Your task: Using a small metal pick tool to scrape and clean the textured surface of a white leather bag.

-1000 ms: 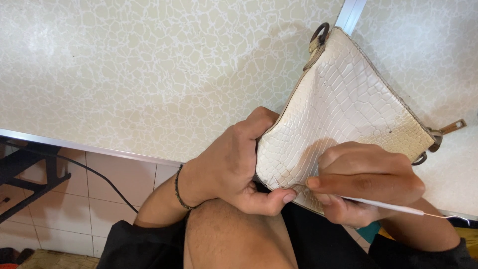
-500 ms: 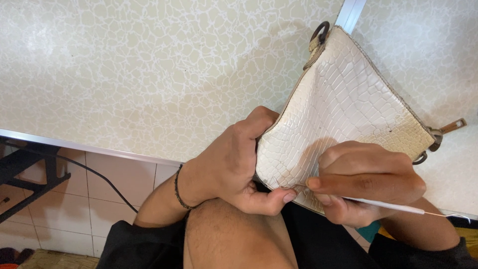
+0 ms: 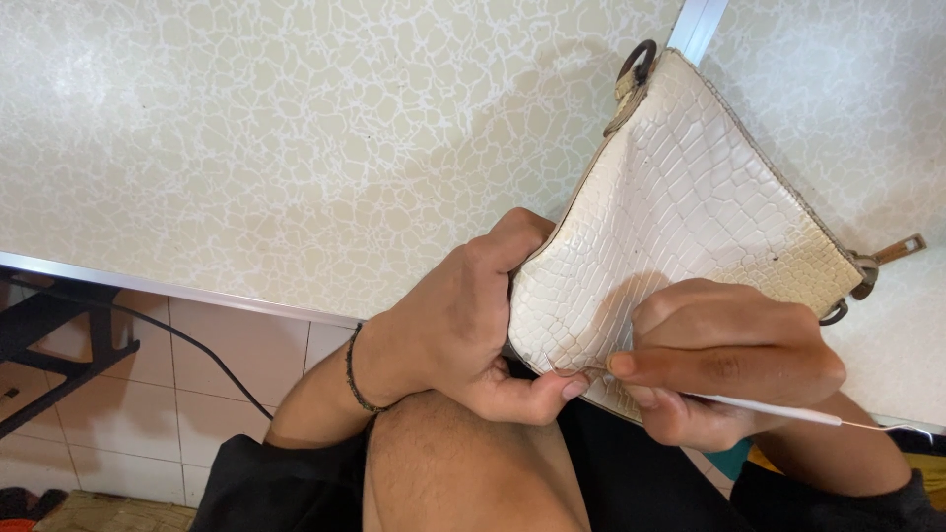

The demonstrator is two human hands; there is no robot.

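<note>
One cream croc-textured bag lies tilted at table edge, lower corner over person's lap. Left hand clamps bag's lower left edge, thumb pressed beneath. Right hand pinches one thin white tool against bottom seam. Three dark metal rings visible on bag. One dark bracelet on left wrist.

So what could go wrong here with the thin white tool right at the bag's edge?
The thin white tool in the right hand has its tip at the white bag edge, close to the left hand thumb, so a slip might poke it. The textured surface could also get scratched. The bag overhangs the table edge, so it might shift.
</note>
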